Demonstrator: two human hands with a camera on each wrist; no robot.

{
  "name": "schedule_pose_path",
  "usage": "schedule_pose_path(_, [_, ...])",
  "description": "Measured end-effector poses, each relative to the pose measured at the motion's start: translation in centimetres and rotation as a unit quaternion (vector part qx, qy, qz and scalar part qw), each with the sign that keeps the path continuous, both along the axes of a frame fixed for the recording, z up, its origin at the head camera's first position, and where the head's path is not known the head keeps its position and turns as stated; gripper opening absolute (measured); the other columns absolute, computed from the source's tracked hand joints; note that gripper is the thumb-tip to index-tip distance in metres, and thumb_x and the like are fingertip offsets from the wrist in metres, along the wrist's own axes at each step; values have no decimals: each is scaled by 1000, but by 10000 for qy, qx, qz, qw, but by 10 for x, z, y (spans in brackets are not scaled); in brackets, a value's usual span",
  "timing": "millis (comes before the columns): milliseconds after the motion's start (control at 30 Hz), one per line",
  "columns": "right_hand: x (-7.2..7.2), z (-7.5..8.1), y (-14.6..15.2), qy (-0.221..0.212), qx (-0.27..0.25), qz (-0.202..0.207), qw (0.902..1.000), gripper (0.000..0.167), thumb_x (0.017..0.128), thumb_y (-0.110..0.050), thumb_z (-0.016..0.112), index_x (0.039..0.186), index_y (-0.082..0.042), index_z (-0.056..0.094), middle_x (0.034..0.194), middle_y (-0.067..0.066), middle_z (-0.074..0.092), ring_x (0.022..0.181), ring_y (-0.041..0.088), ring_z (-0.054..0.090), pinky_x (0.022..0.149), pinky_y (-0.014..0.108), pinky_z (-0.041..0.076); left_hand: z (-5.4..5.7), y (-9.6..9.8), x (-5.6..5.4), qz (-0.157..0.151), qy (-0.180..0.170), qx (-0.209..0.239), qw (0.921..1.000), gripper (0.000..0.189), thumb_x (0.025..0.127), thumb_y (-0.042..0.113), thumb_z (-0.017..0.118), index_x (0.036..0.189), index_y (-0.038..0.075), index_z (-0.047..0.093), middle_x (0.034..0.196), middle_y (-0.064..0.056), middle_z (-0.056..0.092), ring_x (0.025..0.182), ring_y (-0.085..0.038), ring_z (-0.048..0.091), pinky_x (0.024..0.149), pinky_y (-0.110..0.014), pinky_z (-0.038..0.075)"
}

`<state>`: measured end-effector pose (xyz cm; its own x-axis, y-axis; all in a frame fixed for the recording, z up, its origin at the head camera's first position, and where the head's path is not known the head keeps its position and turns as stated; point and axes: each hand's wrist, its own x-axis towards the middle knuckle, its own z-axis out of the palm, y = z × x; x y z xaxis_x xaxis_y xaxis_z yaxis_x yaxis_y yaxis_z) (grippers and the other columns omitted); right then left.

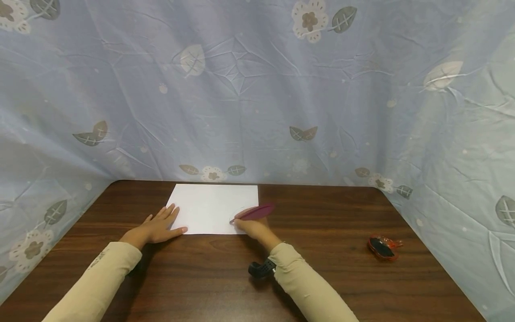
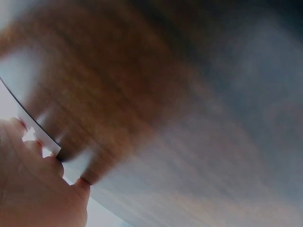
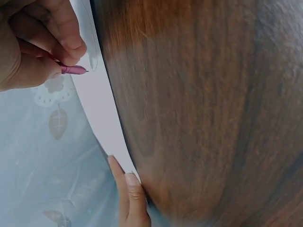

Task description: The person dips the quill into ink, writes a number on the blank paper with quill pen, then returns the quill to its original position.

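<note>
A white sheet of paper lies on the brown wooden table near its back edge. My left hand rests flat across the sheet's left edge, fingers spread, with the thumb at the near left corner. Over the right part of the paper, my right hand pinches a maroon pen whose upper part is broad and feather-shaped. Its fine tip points down at the sheet. Beside the tip, a thin curved line shows on the paper. The left wrist view catches the fingertips at the paper's edge, partly blurred.
Toward the right side of the table lies a small orange-red object with a dark oval face. A black strap sits by the right wrist. Pale blue cloth with leaf and flower prints hangs behind and beside the table.
</note>
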<state>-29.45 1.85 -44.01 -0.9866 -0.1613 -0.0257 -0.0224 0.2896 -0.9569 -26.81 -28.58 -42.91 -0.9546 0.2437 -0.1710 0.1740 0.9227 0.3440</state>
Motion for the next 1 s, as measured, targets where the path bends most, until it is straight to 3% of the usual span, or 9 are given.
schedule_pose_path(367, [-10,11,15,205,-559,4,9982,22,82,-12,72,100,1,71,91,9,72,76,10,66,74,27,55,0,0,-1,22,-78,15,10000,92,93,60,47,151,-4,15,156,-28,6,141,-51,5,104,-73,4])
schedule_pose_path(633, [-18,20,39,253,-837,141,9961,23,85,-6,69,105,6,68,95,15,71,84,20,70,81,38,56,0,0,0,20,-34,-43,10000,92,92,61,46,151,-4,16,156,-29,7,141,-51,7,104,-73,5])
schedule_pose_path(833, [-25,21,63,327,-1079,26,9936,26,85,-2,68,108,11,65,100,23,69,90,32,70,81,39,56,1,1,1,12,-2,-65,10000,91,93,59,47,151,-4,17,155,-30,8,140,-52,8,103,-74,7])
schedule_pose_path(1000, [-30,21,84,374,-1279,-47,9911,26,85,4,66,108,15,62,100,27,68,86,29,70,81,40,56,3,2,2,11,-10,-39,10000,91,93,59,47,151,-4,17,155,-30,8,140,-52,7,103,-74,6])
